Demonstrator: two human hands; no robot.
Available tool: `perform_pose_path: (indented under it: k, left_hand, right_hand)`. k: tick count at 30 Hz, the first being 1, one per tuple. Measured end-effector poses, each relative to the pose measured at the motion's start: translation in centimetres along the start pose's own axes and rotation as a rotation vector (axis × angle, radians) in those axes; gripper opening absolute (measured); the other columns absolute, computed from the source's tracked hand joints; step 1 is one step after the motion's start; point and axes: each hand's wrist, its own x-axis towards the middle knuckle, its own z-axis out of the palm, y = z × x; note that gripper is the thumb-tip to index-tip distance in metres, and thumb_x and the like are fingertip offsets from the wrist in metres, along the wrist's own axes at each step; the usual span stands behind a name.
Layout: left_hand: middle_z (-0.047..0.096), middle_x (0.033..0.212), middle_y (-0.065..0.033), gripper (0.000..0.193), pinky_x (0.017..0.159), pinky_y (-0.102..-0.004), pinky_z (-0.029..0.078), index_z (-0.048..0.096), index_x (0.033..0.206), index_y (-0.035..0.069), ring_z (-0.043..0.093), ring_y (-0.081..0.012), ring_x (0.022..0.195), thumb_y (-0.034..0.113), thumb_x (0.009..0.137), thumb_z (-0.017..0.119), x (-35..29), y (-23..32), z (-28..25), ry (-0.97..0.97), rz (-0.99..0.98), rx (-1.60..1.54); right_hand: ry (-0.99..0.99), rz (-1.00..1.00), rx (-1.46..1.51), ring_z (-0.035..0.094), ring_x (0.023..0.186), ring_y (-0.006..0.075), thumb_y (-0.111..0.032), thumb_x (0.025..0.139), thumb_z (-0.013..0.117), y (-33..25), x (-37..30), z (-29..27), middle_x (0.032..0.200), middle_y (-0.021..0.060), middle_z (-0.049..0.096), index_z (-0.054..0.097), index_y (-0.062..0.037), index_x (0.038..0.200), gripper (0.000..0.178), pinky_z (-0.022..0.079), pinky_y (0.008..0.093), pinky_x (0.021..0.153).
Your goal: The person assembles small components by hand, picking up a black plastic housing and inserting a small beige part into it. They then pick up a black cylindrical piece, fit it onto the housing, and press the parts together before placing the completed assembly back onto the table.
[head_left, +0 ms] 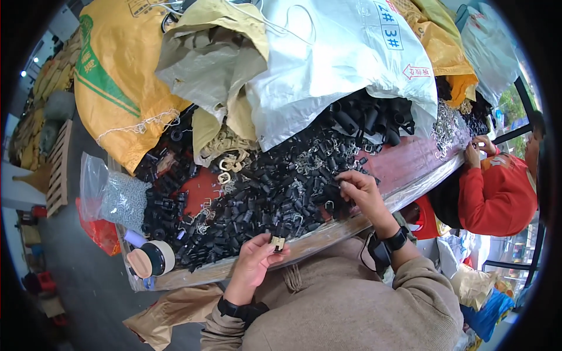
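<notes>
My left hand [257, 260], at the table's near edge, is closed with thumb and fingers around a small cream-and-black block-shaped part [277, 242]. Farther right, my right hand [364, 198] hangs over the pile with its thumb and fingertips pinched together. Whatever is between those fingertips is too small to make out. Below both hands spreads a heap of small black plastic parts [263, 202]. Thin silver U-shaped metal pieces [295, 217] are mixed in with them. A few cream-coloured rings [225, 176] lie at the heap's far left.
White [345, 58] and yellow [117, 76] woven sacks stand along the table's far side, some spilling parts. At the left corner are a lidded cup [153, 259] and a clear bag of small silver pieces [124, 199]. A co-worker in red [497, 196] works at the right end.
</notes>
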Motion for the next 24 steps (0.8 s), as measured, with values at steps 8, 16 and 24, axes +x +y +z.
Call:
perform_pose_path:
  k: [8,16,24]
  left_hand:
    - [0.059,0.091,-0.0155,0.024,0.066,-0.0271,0.051,0.051,0.101,-0.003,0.060,-0.0235,0.081,0.009,0.079,0.051,5.3,-0.1,6.4,-0.035,-0.037,0.102]
    - [0.058,0.097,-0.0124,0.025,0.070,-0.0277,0.050,0.052,0.103,0.000,0.059,-0.0225,0.083,0.006,0.079,0.054,8.1,-1.9,11.0,-0.054,-0.022,0.099]
    - [0.058,0.096,-0.0108,0.024,0.072,-0.0286,0.050,0.053,0.101,0.001,0.059,-0.0216,0.084,0.004,0.078,0.056,9.2,-3.0,13.4,-0.070,-0.019,0.097]
  right_hand:
    - [-0.210,-0.140,0.343,0.053,0.070,0.0064,-0.009,0.081,0.054,-0.1,0.1,-2.0,0.079,0.0023,0.057,0.053,0.0004,0.100,0.021,0.043,0.0193,0.060]
    - [-0.295,-0.206,0.454,0.056,0.073,0.0092,-0.006,0.080,0.056,-0.6,-1.6,-3.5,0.082,0.0045,0.057,0.049,0.0009,0.106,0.028,0.044,0.0203,0.064]
    - [-0.130,-0.366,0.252,0.051,0.061,0.0051,-0.006,0.078,0.059,0.1,-2.6,-5.8,0.072,0.0012,0.055,0.050,-0.0001,0.106,0.030,0.039,0.0180,0.051]
